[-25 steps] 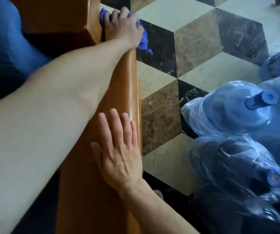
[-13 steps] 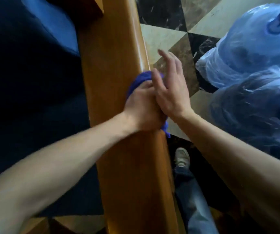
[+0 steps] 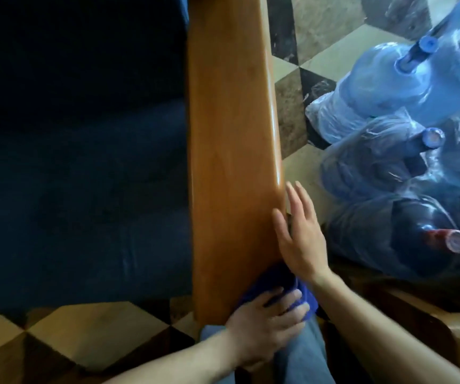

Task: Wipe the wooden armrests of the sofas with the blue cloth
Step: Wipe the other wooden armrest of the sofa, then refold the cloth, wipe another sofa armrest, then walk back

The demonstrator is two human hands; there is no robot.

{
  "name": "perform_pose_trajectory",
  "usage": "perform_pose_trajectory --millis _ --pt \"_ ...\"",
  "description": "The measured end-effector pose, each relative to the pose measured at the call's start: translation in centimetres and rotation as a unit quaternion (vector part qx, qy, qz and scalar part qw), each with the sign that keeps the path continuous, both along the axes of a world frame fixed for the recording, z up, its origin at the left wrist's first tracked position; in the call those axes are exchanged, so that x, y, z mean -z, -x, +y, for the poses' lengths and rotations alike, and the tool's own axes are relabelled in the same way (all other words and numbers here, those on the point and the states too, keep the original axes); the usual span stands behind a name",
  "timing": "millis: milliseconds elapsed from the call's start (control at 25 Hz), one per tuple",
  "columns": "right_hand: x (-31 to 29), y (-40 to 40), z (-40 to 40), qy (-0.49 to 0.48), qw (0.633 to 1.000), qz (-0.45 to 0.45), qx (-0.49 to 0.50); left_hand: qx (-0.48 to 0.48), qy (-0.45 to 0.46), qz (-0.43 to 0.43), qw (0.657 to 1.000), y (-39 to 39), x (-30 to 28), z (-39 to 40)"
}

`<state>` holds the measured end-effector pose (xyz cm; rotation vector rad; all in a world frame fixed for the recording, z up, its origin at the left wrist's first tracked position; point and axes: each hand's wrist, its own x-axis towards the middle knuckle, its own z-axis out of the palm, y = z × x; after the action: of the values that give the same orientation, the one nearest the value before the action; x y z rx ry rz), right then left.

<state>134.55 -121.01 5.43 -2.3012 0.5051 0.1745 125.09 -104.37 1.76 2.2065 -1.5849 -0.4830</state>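
A long glossy wooden armrest [image 3: 231, 139] runs from the top of the view down to its near end at the bottom centre. My left hand [image 3: 267, 325] grips the blue cloth [image 3: 275, 281] against the armrest's near right corner. My right hand [image 3: 298, 234] lies flat and open along the armrest's right edge, just above the cloth, fingers pointing away from me. The dark blue sofa seat [image 3: 84, 173] lies left of the armrest.
Several large blue water bottles [image 3: 406, 87] wrapped in clear plastic lie on the patterned marble floor [image 3: 292, 87] to the right. Another wooden furniture edge [image 3: 445, 328] sits at the lower right. My jeans leg [image 3: 303, 358] is below the armrest end.
My left hand has drawn the cloth along the armrest from the far end to the near end. My right hand stayed beside the right edge.
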Motion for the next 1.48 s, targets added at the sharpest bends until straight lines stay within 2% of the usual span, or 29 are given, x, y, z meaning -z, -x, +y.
perform_pose_trajectory --millis 80,120,240,320,400,440,520,600,720,800,840,960,1120,1240,1480 --pt "-0.6 6.8 1.5 -0.037 0.998 0.044 0.034 -0.031 -0.014 -0.035 0.999 -0.1 -0.3 3.0" --pt "-0.9 9.4 2.5 -0.019 0.999 0.05 0.01 -0.065 -0.034 -0.051 0.996 0.3 -1.0 4.4" --pt "-1.5 13.6 4.9 0.082 0.99 0.041 -0.107 -0.199 -0.123 -0.024 0.972 1.0 -3.6 7.2" --pt "-2.5 13.2 5.4 0.146 0.977 0.022 -0.153 -0.275 -0.142 0.017 0.951 1.3 -5.6 8.0" --pt "-3.5 11.8 5.7 0.172 0.972 0.024 -0.156 -0.317 -0.106 0.045 0.941 -0.2 -6.8 8.4" --pt "-3.8 11.1 6.0 0.173 0.973 0.02 -0.153 -0.347 -0.085 0.061 0.932 -1.6 -7.3 8.5" --pt "-3.9 9.7 6.8 0.119 0.982 0.055 -0.137 -0.403 -0.099 0.11 0.903 -5.1 -8.1 8.5" --pt "-3.8 8.9 7.4 0.054 0.988 0.106 -0.094 -0.4 -0.181 0.088 0.894 -7.2 -8.7 8.2" --pt "-4.1 9.4 7.7 0.077 0.986 0.118 -0.085 -0.386 -0.247 0.033 0.888 -6.8 -9.6 8.3" --pt "-4.4 10.4 7.7 0.077 0.987 0.119 -0.079 -0.365 -0.249 0.036 0.896 -5.7 -9.8 9.1" --pt "-4.9 10.8 7.6 0.057 0.989 0.113 -0.079 -0.358 -0.23 0.055 0.903 -5.4 -10.2 9.7" --pt "-7.2 11.2 6.5 -0.084 0.991 0.089 -0.045 -0.366 -0.158 0.159 0.903 -5.6 -12.7 10.7" --pt "-13.5 9.7 4.4 -0.137 0.99 -0.018 -0.009 -0.352 -0.004 0.166 0.921 -6.4 -18.0 11.0" --pt "-20.0 7.8 3.3 -0.17 0.979 -0.112 -0.006 -0.369 0.145 0.146 0.906 -7.3 -23.3 10.1" --pt "-34.8 4.8 0.2 -0.223 0.939 -0.26 -0.022 -0.353 0.355 0.139 0.854 -10.1 -37.2 6.3"
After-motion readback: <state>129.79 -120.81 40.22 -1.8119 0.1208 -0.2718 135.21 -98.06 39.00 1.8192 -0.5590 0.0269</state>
